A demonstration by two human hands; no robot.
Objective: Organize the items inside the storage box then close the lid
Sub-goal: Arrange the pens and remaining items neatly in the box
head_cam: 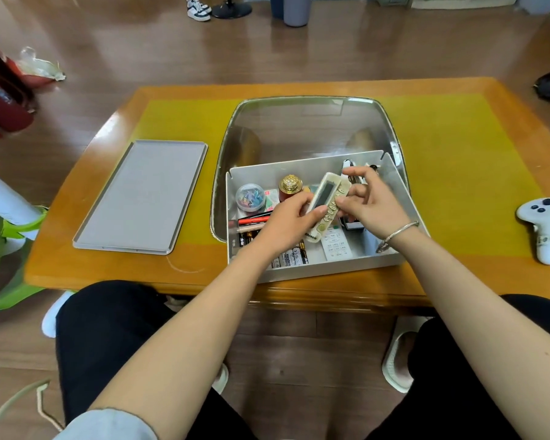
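Wooden table [77,249]: open storage box [391,185] in the middle, lid [140,198] flat beside it. Remote [326,204] is held over the box, pinched by left hand [286,223] and right hand [372,204]. Risk: remote dropped onto the loose batteries [291,257], scattering them.

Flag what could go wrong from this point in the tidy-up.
1. Both hands, left hand and right hand, hold the remote control tilted over the storage box; set down crosswise, it could stand proud and block the lid.
2. Lowered carelessly, it might knock the gold-capped bottle.
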